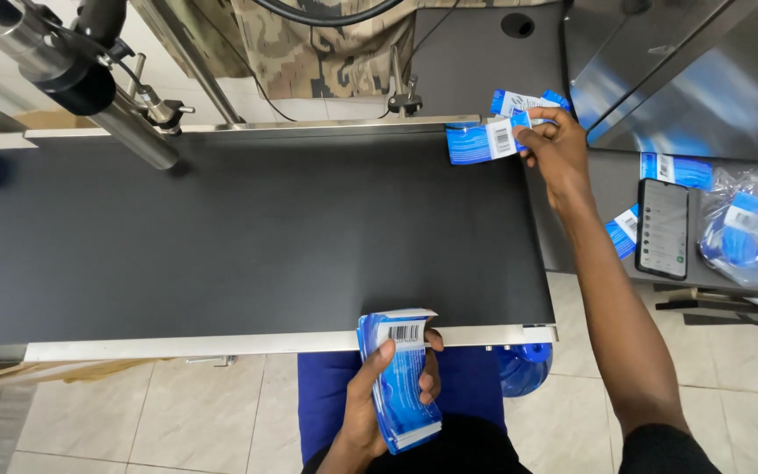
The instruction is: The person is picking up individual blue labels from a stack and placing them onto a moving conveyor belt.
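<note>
One view only, my head cam. It looks steeply down from above the near edge of the belt (247,237), facing the far side. The belt fills mid-frame left to right. My lap and the floor tiles (133,412) sit at the near edge, the machine frame (677,70) far right. Close range: both hands (370,408) (554,149) are in frame. No second view to overlap with.

Left hand (379,386) curled near the lap, right hand (556,145) outstretched, fingers pinched.
</note>
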